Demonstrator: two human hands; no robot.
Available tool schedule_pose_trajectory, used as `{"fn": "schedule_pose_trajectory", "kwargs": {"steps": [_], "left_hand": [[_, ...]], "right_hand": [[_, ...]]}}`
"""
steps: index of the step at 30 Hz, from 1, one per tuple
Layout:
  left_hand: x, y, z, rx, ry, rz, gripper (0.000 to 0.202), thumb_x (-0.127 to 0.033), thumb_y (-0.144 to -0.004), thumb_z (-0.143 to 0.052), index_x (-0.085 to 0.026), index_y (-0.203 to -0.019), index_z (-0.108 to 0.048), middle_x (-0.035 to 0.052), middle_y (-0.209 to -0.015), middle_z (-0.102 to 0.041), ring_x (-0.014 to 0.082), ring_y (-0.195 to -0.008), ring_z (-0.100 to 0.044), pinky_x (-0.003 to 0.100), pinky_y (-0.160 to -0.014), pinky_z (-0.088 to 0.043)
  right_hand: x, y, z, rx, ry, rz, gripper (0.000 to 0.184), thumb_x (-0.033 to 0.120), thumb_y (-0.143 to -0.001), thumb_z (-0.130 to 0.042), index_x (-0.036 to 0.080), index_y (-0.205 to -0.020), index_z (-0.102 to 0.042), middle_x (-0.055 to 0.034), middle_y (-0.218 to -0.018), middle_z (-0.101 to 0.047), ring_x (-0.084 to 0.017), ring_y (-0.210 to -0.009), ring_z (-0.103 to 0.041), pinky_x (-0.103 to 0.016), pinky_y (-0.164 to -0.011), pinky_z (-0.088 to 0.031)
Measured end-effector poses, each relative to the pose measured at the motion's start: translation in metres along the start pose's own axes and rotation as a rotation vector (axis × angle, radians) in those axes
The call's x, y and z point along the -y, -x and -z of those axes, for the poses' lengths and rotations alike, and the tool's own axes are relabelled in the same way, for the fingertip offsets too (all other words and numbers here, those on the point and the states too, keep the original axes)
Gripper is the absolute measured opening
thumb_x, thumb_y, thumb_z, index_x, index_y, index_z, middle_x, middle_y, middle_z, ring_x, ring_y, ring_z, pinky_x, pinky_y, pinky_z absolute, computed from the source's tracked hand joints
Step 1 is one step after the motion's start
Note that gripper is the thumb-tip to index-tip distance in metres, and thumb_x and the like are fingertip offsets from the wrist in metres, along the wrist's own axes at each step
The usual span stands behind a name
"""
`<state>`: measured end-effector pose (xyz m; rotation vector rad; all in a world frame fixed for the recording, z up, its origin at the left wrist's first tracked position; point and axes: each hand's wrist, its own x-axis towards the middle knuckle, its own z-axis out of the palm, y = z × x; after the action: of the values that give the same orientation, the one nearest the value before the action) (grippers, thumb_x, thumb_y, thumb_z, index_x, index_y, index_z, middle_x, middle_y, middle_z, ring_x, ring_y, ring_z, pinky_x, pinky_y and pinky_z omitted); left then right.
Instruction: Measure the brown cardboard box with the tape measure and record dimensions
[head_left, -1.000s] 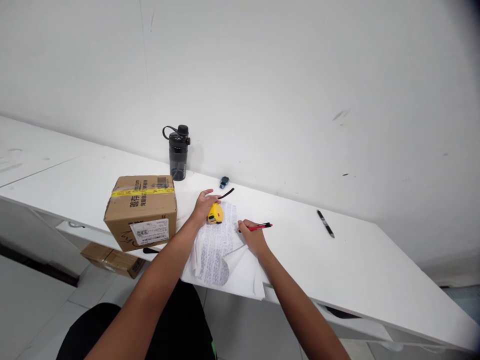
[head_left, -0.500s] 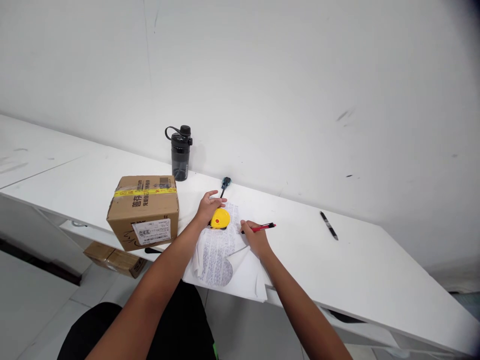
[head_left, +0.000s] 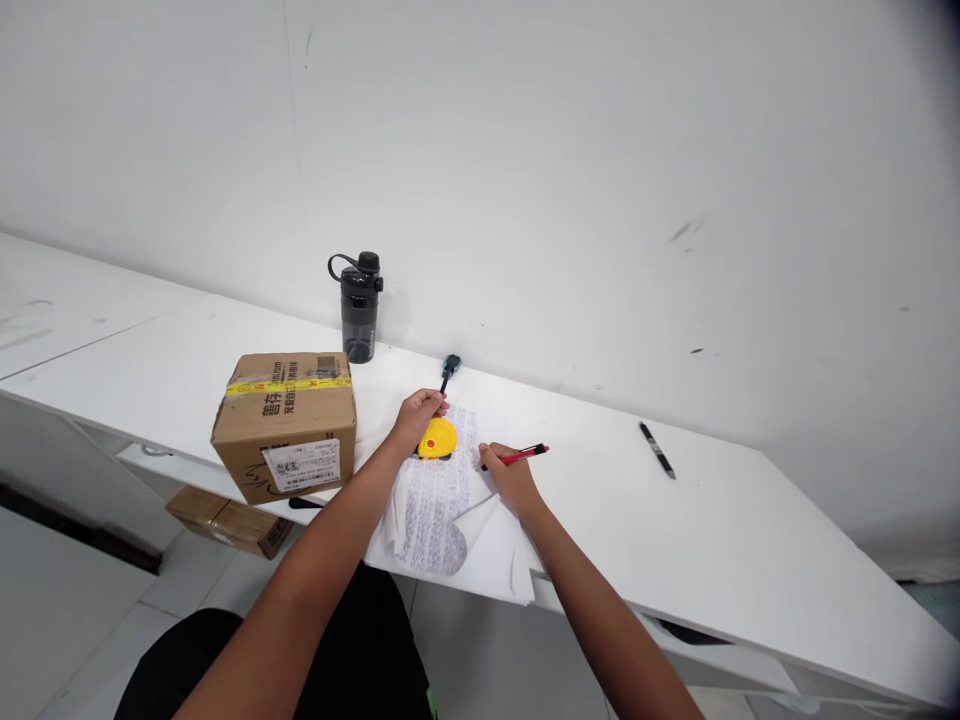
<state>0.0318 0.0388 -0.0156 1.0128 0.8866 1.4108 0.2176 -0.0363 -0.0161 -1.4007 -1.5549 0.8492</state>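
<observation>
My left hand (head_left: 417,418) is closed at the near end of a screwdriver (head_left: 450,368), which has a dark blue-black handle and a thin black shaft. The fingers seem to pinch the shaft, and the tip is hidden. Just below those fingers, a yellow tape measure (head_left: 437,438) with a red button rests on handwritten sheets of paper (head_left: 431,515). My right hand (head_left: 510,475) grips a red pen (head_left: 521,456) with a black end pointing to the right. That hand lies at the right edge of the papers, its fingertips partly hidden.
A taped cardboard box (head_left: 289,425) stands left of my left arm, with a dark water bottle (head_left: 361,310) behind it by the wall. A black pen (head_left: 658,450) lies to the right on the white table (head_left: 720,540). Another carton (head_left: 229,520) sits below the table.
The fingers of my left hand, spread before, have closed at the screwdriver's shaft. The tape measure has shifted slightly left and turned a little. My right hand still holds the red pen, almost unmoved.
</observation>
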Motion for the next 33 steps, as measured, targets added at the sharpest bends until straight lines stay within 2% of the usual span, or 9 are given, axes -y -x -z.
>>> {"fn": "schedule_pose_trajectory", "kwargs": {"steps": [4,12,17,22,28,33], "left_hand": [[-0.0018,0.0014,-0.0020,-0.031,-0.006,0.011,0.029,-0.041,-0.074,-0.070,-0.015,-0.084,-0.063,0.0045,-0.078,-0.067,0.0120,-0.067,-0.061,0.025,-0.064,-0.048],[-0.0041,0.0039,-0.0056,-0.078,-0.026,0.044,0.023,-0.038,-0.078,-0.065,-0.016,-0.081,-0.056,0.0053,-0.076,-0.069,0.0143,-0.064,-0.065,0.025,-0.056,-0.049],[-0.0031,0.0026,-0.0050,-0.067,-0.037,0.053,0.022,-0.034,-0.076,-0.068,-0.016,-0.083,-0.056,0.0075,-0.081,-0.072,0.0156,-0.068,-0.067,0.025,-0.059,-0.050],[-0.0021,0.0005,-0.0059,-0.081,-0.033,0.054,0.024,-0.031,-0.074,-0.071,-0.017,-0.082,-0.053,0.0065,-0.077,-0.071,0.0147,-0.067,-0.067,0.025,-0.060,-0.051],[-0.0067,0.0039,-0.0078,-0.107,-0.019,0.021,0.031,-0.029,-0.071,-0.074,-0.019,-0.081,-0.046,0.0045,-0.076,-0.070,0.0149,-0.067,-0.067,0.027,-0.064,-0.052],[-0.0060,0.0043,-0.0066,-0.108,-0.009,0.002,0.034,-0.031,-0.069,-0.075,-0.020,-0.082,-0.045,0.0027,-0.075,-0.069,0.0144,-0.067,-0.067,0.027,-0.066,-0.051]], "right_hand": [[-0.0010,-0.0002,-0.0004,-0.032,0.002,0.002,0.040,0.051,-0.082,-0.050,0.020,-0.057,-0.056,-0.0004,-0.058,-0.051,-0.016,-0.062,-0.046,-0.027,-0.057,-0.035],[-0.0021,0.0003,-0.0014,-0.038,0.003,0.001,0.040,0.051,-0.082,-0.049,0.021,-0.056,-0.052,0.0024,-0.054,-0.046,-0.015,-0.058,-0.042,-0.027,-0.056,-0.032],[-0.0024,-0.0002,-0.0008,-0.005,-0.005,0.012,0.039,0.048,-0.081,-0.051,0.020,-0.054,-0.053,0.0019,-0.054,-0.048,-0.014,-0.058,-0.043,-0.027,-0.057,-0.034],[-0.0017,0.0004,-0.0007,-0.018,0.000,0.018,0.041,0.051,-0.082,-0.051,0.020,-0.055,-0.054,0.0009,-0.056,-0.048,-0.015,-0.060,-0.044,-0.027,-0.057,-0.035],[0.0002,0.0017,-0.0008,-0.084,0.008,0.005,0.042,0.052,-0.083,-0.048,0.021,-0.054,-0.050,0.0018,-0.053,-0.044,-0.015,-0.057,-0.041,-0.027,-0.056,-0.034],[0.0016,0.0005,-0.0008,-0.010,0.008,0.030,0.043,0.054,-0.081,-0.051,0.020,-0.055,-0.053,0.0019,-0.054,-0.046,-0.014,-0.057,-0.042,-0.027,-0.056,-0.034]]}}
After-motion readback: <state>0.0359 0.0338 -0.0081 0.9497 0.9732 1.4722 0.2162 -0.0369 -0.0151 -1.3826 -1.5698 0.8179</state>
